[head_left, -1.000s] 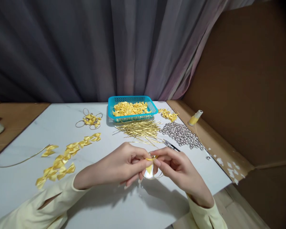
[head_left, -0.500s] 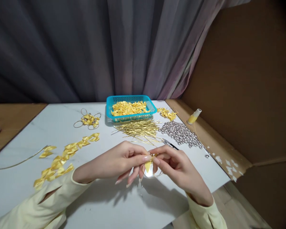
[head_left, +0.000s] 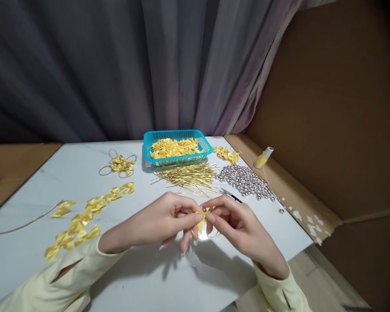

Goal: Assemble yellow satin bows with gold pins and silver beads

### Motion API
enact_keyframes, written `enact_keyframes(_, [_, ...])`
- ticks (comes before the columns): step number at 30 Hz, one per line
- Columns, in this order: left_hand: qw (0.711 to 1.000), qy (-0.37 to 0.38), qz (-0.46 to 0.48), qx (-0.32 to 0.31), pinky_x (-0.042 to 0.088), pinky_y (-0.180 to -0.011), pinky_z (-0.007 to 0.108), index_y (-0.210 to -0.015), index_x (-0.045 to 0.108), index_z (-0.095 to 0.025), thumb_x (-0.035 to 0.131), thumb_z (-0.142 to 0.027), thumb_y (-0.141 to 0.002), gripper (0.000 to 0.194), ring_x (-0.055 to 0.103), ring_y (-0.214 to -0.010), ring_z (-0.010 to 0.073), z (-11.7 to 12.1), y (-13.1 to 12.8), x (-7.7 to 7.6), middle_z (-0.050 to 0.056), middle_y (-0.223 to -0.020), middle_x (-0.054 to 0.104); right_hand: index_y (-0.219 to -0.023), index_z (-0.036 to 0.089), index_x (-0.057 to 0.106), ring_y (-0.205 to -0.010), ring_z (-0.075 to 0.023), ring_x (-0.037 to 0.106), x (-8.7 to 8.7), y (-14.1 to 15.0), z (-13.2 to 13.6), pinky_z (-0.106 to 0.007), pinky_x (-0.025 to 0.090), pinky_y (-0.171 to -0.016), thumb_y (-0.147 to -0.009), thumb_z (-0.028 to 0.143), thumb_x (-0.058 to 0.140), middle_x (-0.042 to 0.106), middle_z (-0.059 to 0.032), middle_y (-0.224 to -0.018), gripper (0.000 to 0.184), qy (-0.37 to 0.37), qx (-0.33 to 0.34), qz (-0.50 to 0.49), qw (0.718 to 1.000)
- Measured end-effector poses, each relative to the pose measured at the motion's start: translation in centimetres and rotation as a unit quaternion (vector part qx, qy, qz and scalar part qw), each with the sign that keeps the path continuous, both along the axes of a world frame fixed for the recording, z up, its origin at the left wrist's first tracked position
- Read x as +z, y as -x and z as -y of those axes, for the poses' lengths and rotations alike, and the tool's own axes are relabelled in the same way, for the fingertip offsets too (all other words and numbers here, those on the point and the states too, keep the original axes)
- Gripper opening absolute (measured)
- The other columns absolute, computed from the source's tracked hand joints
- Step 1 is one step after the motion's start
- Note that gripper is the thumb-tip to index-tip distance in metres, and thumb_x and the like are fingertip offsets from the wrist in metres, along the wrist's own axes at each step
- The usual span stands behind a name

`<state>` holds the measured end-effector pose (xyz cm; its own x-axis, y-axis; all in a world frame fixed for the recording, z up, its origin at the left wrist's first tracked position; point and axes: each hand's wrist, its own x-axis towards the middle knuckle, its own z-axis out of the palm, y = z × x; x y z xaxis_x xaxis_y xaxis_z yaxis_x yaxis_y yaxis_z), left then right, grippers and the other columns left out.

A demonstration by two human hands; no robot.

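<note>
Over the front of the table, my left hand pinches a yellow ribbon bow between thumb and forefinger, its other fingers hanging loose below. From the other side my right hand pinches the same bow, so the two sets of fingertips nearly meet. A thin gold cord loop hangs beneath the bow. Fingertips partly cover the knot and the bow's upper part. Just beyond my right hand lie dark-handled snips, and a heap of gold twist ties spreads behind both hands.
A blue basket of yellow bows stands at the back. Silver beads are heaped at right, near a yellow thread spool. A row of bows and a cluster of bows with loops lie at left, beside a gold cord.
The view has shifted slightly. Both hands keep their pinch on the bow, while my left hand's lower fingers have spread downward. The cord loop beneath has shifted a little.
</note>
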<state>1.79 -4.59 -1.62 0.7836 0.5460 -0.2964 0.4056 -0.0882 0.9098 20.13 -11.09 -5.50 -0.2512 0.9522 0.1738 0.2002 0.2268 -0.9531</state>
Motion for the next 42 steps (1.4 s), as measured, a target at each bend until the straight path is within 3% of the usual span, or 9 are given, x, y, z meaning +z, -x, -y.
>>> enact_keyframes(6, [1.000, -0.027, -0.006, 0.006, 0.031, -0.031, 0.011, -0.074, 0.062, -0.014, 0.044, -0.037, -0.090, 0.032, 0.039, -0.031, 0.0041, 0.1, 0.2, -0.2, -0.003, -0.046, 0.058, -0.109, 0.018, 0.050, -0.061, -0.0114, 0.053, 0.0, 0.0, 0.2, -0.022, 0.039, -0.052, -0.093, 0.027, 0.043, 0.060, -0.0014, -0.070, 0.019, 0.000, -0.002, 0.020, 1.000])
enact_keyframes(11, [0.999, -0.033, -0.004, 0.004, 0.032, -0.031, 0.012, -0.074, 0.061, -0.015, 0.044, -0.036, -0.090, 0.031, 0.040, -0.031, 0.0051, 0.2, 0.3, -0.3, -0.003, -0.048, 0.059, -0.111, 0.019, 0.047, -0.059, -0.0117, 0.052, -0.1, 0.1, 0.1, -0.021, 0.038, -0.051, -0.090, 0.027, 0.049, 0.057, 0.0002, -0.068, 0.023, 0.004, -0.009, 0.045, 0.999])
enact_keyframes(21, [0.998, -0.061, 0.004, -0.001, 0.034, -0.034, 0.010, -0.069, 0.059, -0.015, 0.045, -0.029, -0.090, 0.029, 0.044, -0.034, 0.0045, 0.4, 0.2, -0.1, -0.004, -0.043, 0.057, -0.111, 0.018, 0.045, -0.062, -0.0119, 0.052, -0.1, 0.2, -0.1, -0.023, 0.040, -0.055, -0.090, 0.021, 0.043, 0.055, 0.0006, -0.068, 0.022, 0.003, 0.020, -0.001, 1.000])
enact_keyframes(26, [0.999, -0.047, -0.002, -0.012, 0.034, -0.032, 0.010, -0.068, 0.057, -0.016, 0.045, -0.029, -0.090, 0.028, 0.042, -0.032, 0.0047, 0.2, 0.3, 0.2, -0.005, -0.042, 0.054, -0.112, 0.018, 0.044, -0.054, -0.0095, 0.045, 0.1, -0.1, -0.1, -0.020, 0.035, -0.049, -0.088, 0.020, 0.046, 0.054, 0.0019, -0.067, 0.024, -0.009, 0.018, 0.034, 0.999])
enact_keyframes(30, [0.999, -0.030, -0.012, -0.008, 0.032, -0.032, 0.010, -0.069, 0.058, -0.015, 0.046, -0.028, -0.089, 0.026, 0.042, -0.032, 0.0043, 0.3, 0.3, 0.7, -0.005, -0.044, 0.054, -0.109, 0.020, 0.047, -0.046, -0.0062, 0.034, 0.5, -0.4, 0.1, -0.019, 0.028, -0.043, -0.081, 0.015, 0.056, 0.055, 0.0039, -0.069, 0.029, -0.049, 0.002, 0.106, 0.993])
enact_keyframes(34, [0.998, -0.052, -0.003, -0.022, 0.033, -0.034, 0.010, -0.069, 0.059, -0.014, 0.046, -0.021, -0.088, 0.024, 0.042, -0.033, 0.0028, 0.4, 0.3, 0.6, -0.006, -0.044, 0.053, -0.103, 0.020, 0.050, -0.047, -0.0061, 0.036, 0.8, -0.5, 0.2, -0.019, 0.027, -0.043, -0.079, 0.014, 0.058, 0.055, 0.0050, -0.067, 0.026, -0.073, -0.009, 0.156, 0.985])
enact_keyframes(42, [0.995, -0.092, -0.006, -0.040, 0.037, -0.041, 0.011, -0.072, 0.057, -0.015, 0.042, -0.021, -0.090, 0.024, 0.053, -0.040, 0.0049, 0.4, 0.9, 0.0, -0.005, -0.050, 0.054, -0.090, 0.021, 0.043, -0.048, -0.0061, 0.036, 0.9, -0.6, 0.1, -0.019, 0.026, -0.043, -0.079, 0.016, 0.060, 0.051, 0.0064, -0.065, 0.021, -0.061, -0.020, 0.149, 0.987])
